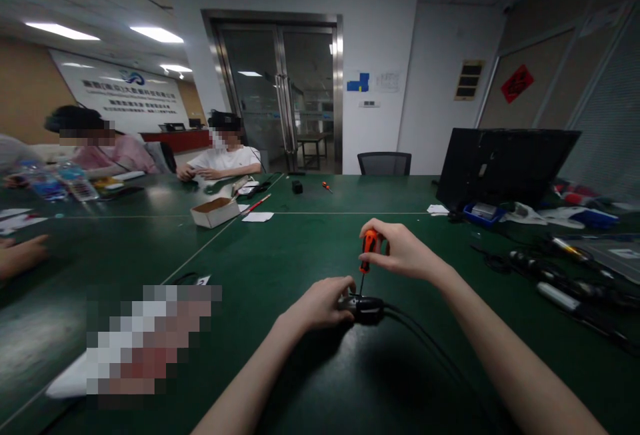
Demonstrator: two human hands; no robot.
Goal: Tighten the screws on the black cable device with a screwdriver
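My right hand (395, 248) is closed around the orange and black handle of a screwdriver (369, 252). The screwdriver stands nearly upright, its thin shaft pointing down to a dark cable connector (369, 310) with a metallic front end. Whether the tip sits in a screw is too small to tell. My left hand (325, 303) grips the connector's metallic end from the left, fingers over the top and thumb at the near side. Two black cables (420, 328) leave the connector's right side and curve toward the near edge.
A small open box (215, 212) and a red pencil-like stick (257, 205) lie beyond my left hand. Farther back is a second small screwdriver (327, 187). A black monitor (505, 172) and cables crowd the right. Other people sit at the left, one hand (23, 256) resting nearby.
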